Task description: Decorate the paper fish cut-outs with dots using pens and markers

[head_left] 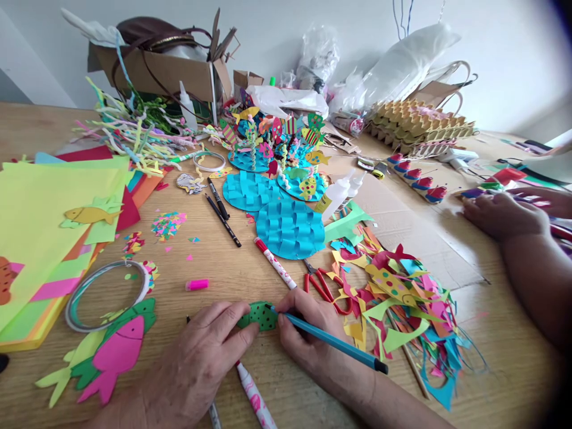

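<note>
Your left fingers (235, 311) held a small green, black-dotted paper cutout (263, 319); your right fingers (300, 302) gripped a blue pen (335, 341).

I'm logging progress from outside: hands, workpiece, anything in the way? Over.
Left hand holding dotted green cutout. Right hand gripping blue pen, tip at the cutout. Cutout partly covered. Pink-patterned marker nearby, seemingly not blocking.

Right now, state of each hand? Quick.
Left hand: holding the green dotted paper piece, thumb and fingers on its edge.
Right hand: closed on the blue pen, tip at the paper piece.
</note>
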Available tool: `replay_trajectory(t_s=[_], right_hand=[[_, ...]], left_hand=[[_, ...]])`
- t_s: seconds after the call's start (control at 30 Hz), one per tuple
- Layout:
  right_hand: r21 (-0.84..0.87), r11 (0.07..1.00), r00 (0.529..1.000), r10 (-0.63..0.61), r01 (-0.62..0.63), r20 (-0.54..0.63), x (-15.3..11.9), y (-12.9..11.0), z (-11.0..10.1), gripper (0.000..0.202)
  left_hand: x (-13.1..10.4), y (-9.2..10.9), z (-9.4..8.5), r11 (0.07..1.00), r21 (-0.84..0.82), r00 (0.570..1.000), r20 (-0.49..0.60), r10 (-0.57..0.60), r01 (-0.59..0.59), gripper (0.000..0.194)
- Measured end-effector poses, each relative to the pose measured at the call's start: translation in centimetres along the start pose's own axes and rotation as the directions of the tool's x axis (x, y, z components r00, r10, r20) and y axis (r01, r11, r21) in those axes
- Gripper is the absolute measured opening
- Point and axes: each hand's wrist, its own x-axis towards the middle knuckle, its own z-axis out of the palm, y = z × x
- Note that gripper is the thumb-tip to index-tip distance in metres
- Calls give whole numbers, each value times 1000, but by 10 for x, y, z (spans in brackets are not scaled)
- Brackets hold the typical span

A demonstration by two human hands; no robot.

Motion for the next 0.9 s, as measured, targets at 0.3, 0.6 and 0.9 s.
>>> replay_trajectory(t_s=[0.3, 0.6, 0.9], right_hand=[[-9, 1000, 1000, -7, 7, -3, -2, 0, 1, 12], [-16, 1000, 1000, 12, -12, -2, -1, 0, 1, 12], [-15, 1000, 1000, 11, -11, -1, -1, 0, 0, 12]], left_hand=[[0, 4, 3, 1000, 2, 998, -53, -29, 29, 45], [1, 1, 0, 1000, 8, 1000, 8, 1, -1, 46], [-1, 1, 0, 1000, 10, 1000, 20, 6, -6, 45]])
